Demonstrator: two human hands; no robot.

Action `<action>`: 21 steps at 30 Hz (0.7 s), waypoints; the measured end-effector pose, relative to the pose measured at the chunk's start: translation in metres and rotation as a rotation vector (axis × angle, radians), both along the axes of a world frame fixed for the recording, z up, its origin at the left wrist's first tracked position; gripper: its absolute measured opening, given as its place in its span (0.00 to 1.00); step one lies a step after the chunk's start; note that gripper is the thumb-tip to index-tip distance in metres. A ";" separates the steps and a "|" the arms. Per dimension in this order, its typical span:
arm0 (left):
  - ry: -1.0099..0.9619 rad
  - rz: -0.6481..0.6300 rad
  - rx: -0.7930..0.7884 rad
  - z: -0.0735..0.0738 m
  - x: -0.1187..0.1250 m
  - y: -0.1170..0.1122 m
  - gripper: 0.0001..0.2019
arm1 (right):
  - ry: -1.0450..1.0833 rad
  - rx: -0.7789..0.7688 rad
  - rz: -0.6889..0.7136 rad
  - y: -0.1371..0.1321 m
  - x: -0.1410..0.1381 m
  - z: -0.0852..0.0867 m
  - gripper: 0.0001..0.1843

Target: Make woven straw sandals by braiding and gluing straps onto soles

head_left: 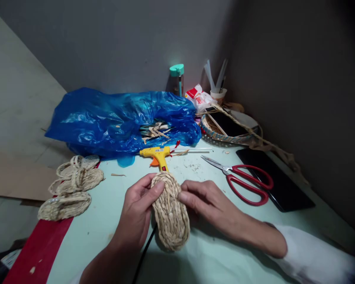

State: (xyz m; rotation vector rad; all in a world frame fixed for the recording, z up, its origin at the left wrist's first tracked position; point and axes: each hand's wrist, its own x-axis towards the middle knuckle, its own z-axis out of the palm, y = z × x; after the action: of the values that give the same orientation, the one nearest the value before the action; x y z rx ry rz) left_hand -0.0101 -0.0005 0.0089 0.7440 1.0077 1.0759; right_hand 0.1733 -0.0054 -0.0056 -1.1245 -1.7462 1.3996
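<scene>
An oval slipper sole (171, 215) of braided straw is held up over the table, its long side running toward me. My left hand (140, 205) grips its upper left edge, thumb on the face and fingers behind. On the opposite edge, my right hand (205, 199) pinches the rim between thumb and curled fingers. Just beyond the sole lies a yellow glue gun (158, 152) with an orange trigger; its handle end is partly hidden behind the sole. Red-handled scissors (239, 177) rest to the right of my right hand, blades pointing left.
Several small woven straw slippers (66, 205) lie at the left table edge. A blue plastic bag (118, 118) fills the back. At right are a black tablet-like slab (286, 185) and a round basket (215, 136) holding a phone (227, 123). A black cord (144, 252) runs toward me.
</scene>
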 end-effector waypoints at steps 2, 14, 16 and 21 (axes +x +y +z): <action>-0.008 -0.030 -0.005 -0.001 0.001 -0.002 0.09 | 0.079 -0.073 -0.016 0.002 0.000 0.000 0.17; 0.027 -0.208 -0.012 0.002 0.002 -0.003 0.13 | 0.493 -0.123 -0.206 0.007 0.001 -0.003 0.13; 0.035 -0.260 -0.027 0.002 0.002 -0.004 0.11 | 0.562 -0.114 -0.162 0.009 0.002 -0.004 0.10; -0.080 -0.280 -0.070 -0.002 0.002 -0.007 0.09 | 0.658 -0.160 -0.007 0.010 0.004 -0.004 0.25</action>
State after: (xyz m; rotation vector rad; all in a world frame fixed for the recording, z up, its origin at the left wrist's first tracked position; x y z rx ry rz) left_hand -0.0081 -0.0071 0.0072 0.7546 0.8401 0.8173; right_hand 0.1773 0.0050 -0.0095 -0.6294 -1.1735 1.6832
